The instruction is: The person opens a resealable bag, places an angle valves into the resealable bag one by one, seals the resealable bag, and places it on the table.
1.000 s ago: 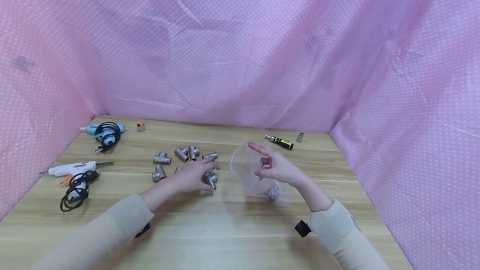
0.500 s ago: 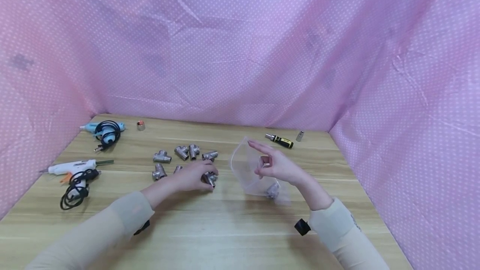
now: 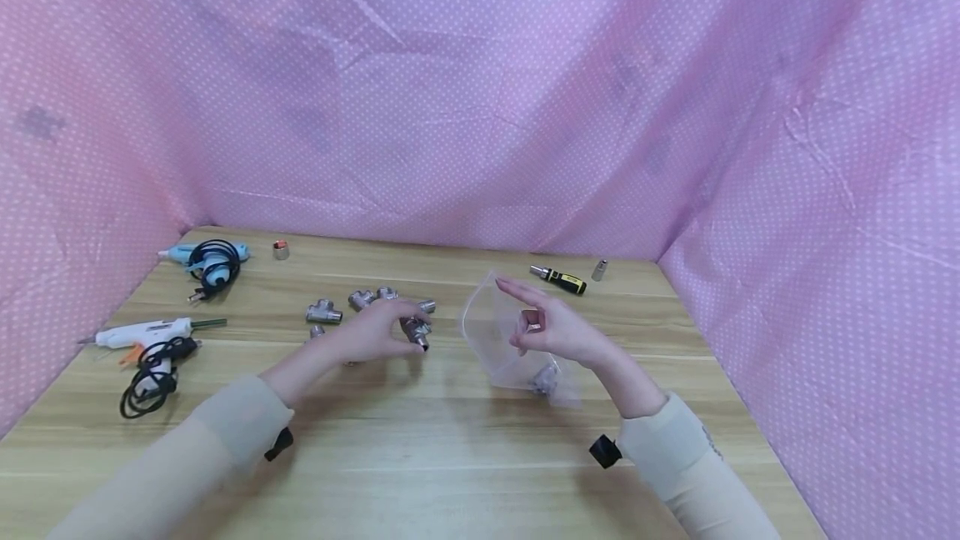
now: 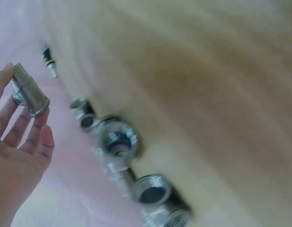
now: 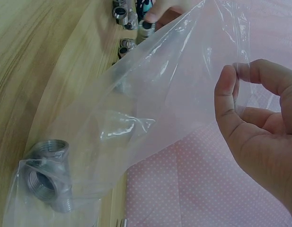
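My left hand [image 3: 367, 333] grips a silver threaded pipe tee [image 3: 417, 332] between thumb and fingers. In the left wrist view that tee [image 4: 30, 92] is off the table, over other fittings. My right hand [image 3: 558, 332] pinches the edge of a clear plastic bag [image 3: 486, 340], its index finger stretched along the mouth. The right wrist view shows thumb and finger meeting on the bag's film [image 5: 169, 90]. One pipe tee [image 5: 48, 175] lies in the bottom of the bag. Several more pipe tees [image 3: 324, 312] lie behind the left hand, some partly hidden by it.
On the left of the wooden table [image 3: 420, 457] lie a blue glue gun [image 3: 217, 261] and a white glue gun [image 3: 150, 336] with coiled cords. A small metal piece [image 3: 281, 250] stands at the back. Back right are a black-and-yellow screwdriver [image 3: 562, 280] and a metal cylinder [image 3: 599, 271].
My left hand has closed on the nearest pipe tee and lifted it from the table, moving slightly up in the head view. The right hand and the bag have stayed almost still.
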`<state>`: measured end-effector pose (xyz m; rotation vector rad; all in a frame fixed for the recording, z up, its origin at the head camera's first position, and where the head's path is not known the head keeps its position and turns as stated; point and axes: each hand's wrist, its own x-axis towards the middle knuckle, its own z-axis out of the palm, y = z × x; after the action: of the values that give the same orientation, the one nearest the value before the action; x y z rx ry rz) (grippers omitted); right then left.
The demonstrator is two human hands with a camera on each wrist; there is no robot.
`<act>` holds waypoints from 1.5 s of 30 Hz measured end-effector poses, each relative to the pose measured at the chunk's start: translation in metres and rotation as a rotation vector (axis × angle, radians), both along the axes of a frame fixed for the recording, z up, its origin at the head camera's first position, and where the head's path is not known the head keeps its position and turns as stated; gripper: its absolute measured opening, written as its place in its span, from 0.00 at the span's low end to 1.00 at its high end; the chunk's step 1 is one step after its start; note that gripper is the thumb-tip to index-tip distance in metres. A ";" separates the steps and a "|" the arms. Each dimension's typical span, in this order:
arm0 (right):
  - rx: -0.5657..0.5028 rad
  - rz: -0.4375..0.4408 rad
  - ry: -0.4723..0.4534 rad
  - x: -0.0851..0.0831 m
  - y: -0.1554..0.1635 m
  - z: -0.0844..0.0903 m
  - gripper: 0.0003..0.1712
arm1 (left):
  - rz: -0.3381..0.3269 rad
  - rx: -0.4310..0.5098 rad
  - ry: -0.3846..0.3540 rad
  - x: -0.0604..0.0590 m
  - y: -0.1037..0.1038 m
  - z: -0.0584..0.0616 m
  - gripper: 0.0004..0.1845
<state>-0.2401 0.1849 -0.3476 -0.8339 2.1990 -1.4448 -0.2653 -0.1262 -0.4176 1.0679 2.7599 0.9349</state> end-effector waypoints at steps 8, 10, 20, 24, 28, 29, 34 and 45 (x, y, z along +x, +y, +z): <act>0.008 -0.016 -0.018 0.000 0.001 0.001 0.49 | 0.014 0.091 -0.001 0.006 0.000 0.043 0.24; 0.015 -0.017 -0.016 -0.001 0.001 0.001 0.48 | 0.016 0.110 0.008 0.007 0.002 0.054 0.24; 0.036 -0.002 0.015 -0.003 -0.001 0.003 0.48 | -0.073 0.320 0.021 0.016 0.027 0.084 0.25; 0.036 0.005 0.008 -0.002 -0.003 0.004 0.48 | -0.131 0.357 0.016 0.021 0.041 0.081 0.26; 0.036 0.005 0.003 -0.001 -0.005 0.004 0.47 | -0.157 0.345 0.006 0.024 0.052 0.074 0.25; 0.036 0.004 0.003 -0.001 -0.005 0.005 0.47 | -0.161 0.333 0.007 0.025 0.054 0.071 0.25; 0.034 0.005 0.007 0.000 -0.005 0.004 0.47 | -0.155 0.256 0.036 0.025 0.060 0.060 0.24; 0.023 0.027 0.022 0.004 -0.006 0.006 0.47 | -0.059 0.154 0.084 0.022 0.059 0.045 0.27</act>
<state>-0.2364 0.1790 -0.3419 -0.8718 2.2078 -1.4015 -0.2434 -0.0670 -0.3723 1.2308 2.7425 1.1357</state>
